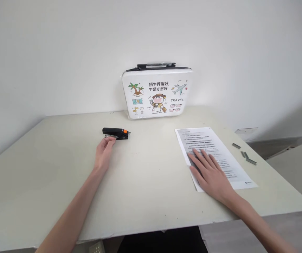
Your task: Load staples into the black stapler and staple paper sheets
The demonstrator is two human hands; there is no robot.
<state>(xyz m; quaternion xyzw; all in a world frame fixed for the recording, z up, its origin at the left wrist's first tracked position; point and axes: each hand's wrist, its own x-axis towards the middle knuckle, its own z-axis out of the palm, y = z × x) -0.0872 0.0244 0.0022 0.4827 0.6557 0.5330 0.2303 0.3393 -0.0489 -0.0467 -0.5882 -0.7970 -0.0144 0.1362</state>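
A black stapler [116,132] with an orange patch lies on the left half of the table, its nose pointing right. My left hand [104,151] is closed at its near side, thumb and fingertips pinching the lower edge. Part of the grip is hidden behind the fingers. Over on the right, a printed sheet of paper [220,151] lies flat and slightly turned. My right hand [211,174] rests palm down on its lower left part, fingers stretched out, covering some of the text.
A white case [157,95] with cartoon prints and a black handle stands against the wall at the back. Several short staple strips [248,156] lie right of the paper, near the edge of the pale table [145,182].
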